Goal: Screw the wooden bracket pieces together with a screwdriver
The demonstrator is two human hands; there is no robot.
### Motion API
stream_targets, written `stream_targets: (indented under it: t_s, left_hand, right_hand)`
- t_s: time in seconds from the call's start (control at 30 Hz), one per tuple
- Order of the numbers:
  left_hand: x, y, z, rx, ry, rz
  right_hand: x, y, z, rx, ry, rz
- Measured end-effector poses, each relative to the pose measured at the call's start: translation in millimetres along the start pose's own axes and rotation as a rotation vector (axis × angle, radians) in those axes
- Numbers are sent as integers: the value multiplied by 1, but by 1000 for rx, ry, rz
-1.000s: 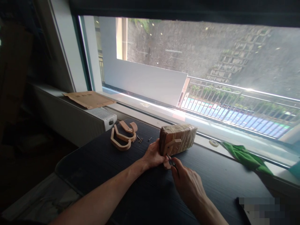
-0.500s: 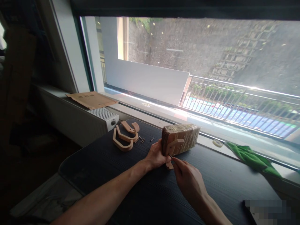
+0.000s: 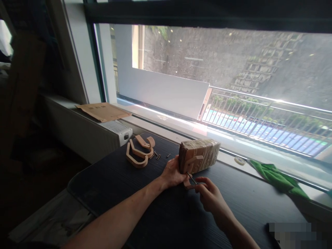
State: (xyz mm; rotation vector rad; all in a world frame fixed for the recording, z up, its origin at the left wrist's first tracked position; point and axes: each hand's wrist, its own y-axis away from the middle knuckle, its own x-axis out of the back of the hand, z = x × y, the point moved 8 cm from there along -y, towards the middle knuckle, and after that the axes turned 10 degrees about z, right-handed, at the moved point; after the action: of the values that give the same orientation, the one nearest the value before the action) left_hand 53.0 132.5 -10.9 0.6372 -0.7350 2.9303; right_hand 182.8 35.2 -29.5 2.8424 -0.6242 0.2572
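A brown block wrapped in clear tape [image 3: 204, 152] lies on the dark table [image 3: 155, 214], with a wooden hook piece [image 3: 192, 163] against its near end. My left hand [image 3: 173, 173] grips the block's near left end and steadies it. My right hand [image 3: 211, 195] pinches a thin dark tool [image 3: 191, 178] whose tip points at the base of the hook piece. Several loose wooden hooks [image 3: 138, 154] and small dark screws [image 3: 158, 155] lie to the left on the table.
A green cloth [image 3: 277, 178] and a roll of tape [image 3: 239, 160] lie on the window sill at the right. A white radiator-like unit [image 3: 118, 129] with flat cardboard [image 3: 103, 111] on it stands at the left. The window and railing lie beyond.
My right hand has drawn back to the right and lowered a little, so the thin tool now shows between fingers and hook piece. My left hand stays on the block.
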Motion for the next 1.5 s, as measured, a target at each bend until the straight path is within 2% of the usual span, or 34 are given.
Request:
stream_targets:
  t_s: [0.13, 0.3, 0.43, 0.6, 0.67, 0.77, 0.93, 1.1, 1.23, 1.5]
  left_hand:
    - [-1, 0, -2, 3, 4, 8]
    - [-2, -1, -3, 5, 14, 8]
    - [-2, -1, -3, -6, 10, 4]
    - [-2, -1, -3, -20, 1, 3]
    - [-2, -1, -3, -24, -3, 4]
    - [-2, 0, -3, -27, -11, 6]
    - [-1, 0, -1, -29, -26, 9]
    - [-1, 0, 1, -20, -28, -7]
    - [-1, -1, 0, 0, -21, -17]
    - [0, -2, -1, 39, 3, -17]
  right_hand:
    - [3, 5, 4, -78, -93, 0]
    - [6, 10, 3, -104, -203, -16]
    - [4, 12, 3, -88, -191, -25]
    - [7, 14, 16, -49, -93, 5]
    - [10, 14, 21, 16, 2, 10]
    - [20, 15, 19, 204, 235, 44]
    - [22, 31, -14, 660, 694, 88]
    - [11, 44, -40, 940, 1174, 116]
    - [5, 46, -49, 1065, 1360, 137]
    - [-8, 56, -46, 1198, 1426, 205]
